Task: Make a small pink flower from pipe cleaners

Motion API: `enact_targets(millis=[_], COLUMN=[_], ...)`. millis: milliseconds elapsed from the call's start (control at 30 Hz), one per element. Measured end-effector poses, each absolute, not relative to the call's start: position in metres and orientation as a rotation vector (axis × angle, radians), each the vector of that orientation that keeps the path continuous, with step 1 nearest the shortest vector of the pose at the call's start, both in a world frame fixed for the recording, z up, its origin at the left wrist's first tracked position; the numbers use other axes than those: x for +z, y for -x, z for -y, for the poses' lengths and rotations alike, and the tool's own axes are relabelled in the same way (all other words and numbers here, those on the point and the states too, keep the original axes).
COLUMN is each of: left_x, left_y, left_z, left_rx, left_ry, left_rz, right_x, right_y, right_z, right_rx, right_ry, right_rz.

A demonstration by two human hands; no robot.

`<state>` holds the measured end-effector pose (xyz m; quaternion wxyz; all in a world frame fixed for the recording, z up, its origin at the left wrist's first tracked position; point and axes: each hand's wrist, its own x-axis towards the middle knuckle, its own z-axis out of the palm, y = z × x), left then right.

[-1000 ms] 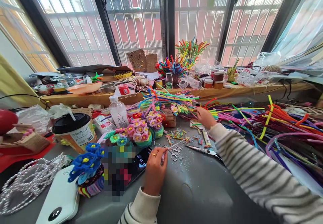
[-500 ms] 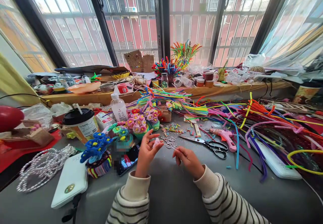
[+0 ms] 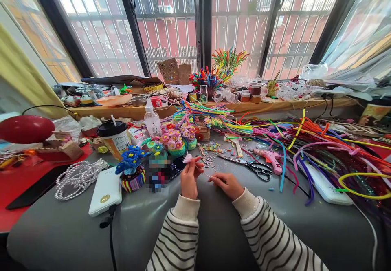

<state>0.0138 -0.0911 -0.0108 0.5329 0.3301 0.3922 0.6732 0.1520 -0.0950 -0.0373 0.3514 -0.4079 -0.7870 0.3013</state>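
While sitting at the grey bench, now seeing more of its near edge and left end than half a second ago, with the whole spread lying farther off. Still lying along the far right part of the bench: the heap of coloured pipe cleaners. Still standing toward the far left corner: the lidded paper cup, with the white power bank nearer the front edge. Still resting near the middle of the bench, beyond the hands: the black-handled scissors, with the pink glue gun just beside them. Both hands drawn closer together than before. Left hand raised higher, thumb and forefinger closed in a pinch on a small pale pink fuzzy piece, other fingers loosely curled. Right hand lying low over the bench, fingers curled, pinching the lower end of a thin stem. Stem running slantwise, upper end at the pink piece toward the far left, lower end toward the near right.
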Motion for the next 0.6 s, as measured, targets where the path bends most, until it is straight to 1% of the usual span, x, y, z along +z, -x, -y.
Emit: enact_targets(millis=[67,200,267,367,500,600], left_x=[-0.003,0.009,0.010,0.007,-0.003,-0.009], left_y=[-0.003,0.015,0.018,0.016,0.011,0.011], left_z=[0.090,0.091,0.093,0.095,0.094,0.093], left_rx=[1.683,1.698,1.659,1.559,1.383,1.324], left_ry=[-0.940,-1.422,-1.687,-1.996,-2.218,-2.283], left_rz=[-0.984,-1.216,-1.404,-1.620,-1.753,-1.809], right_x=[-0.039,-0.043,-0.044,-0.043,-0.033,-0.024], right_y=[-0.168,-0.220,-0.244,-0.269,-0.280,-0.269], right_z=[0.092,0.084,0.079,0.072,0.066,0.066], right_rx=[0.565,-0.004,-0.133,-0.055,0.099,0.051], right_ry=[1.165,1.633,1.920,2.167,2.141,2.108], right_rz=[1.970,1.791,1.809,2.006,2.305,2.329])
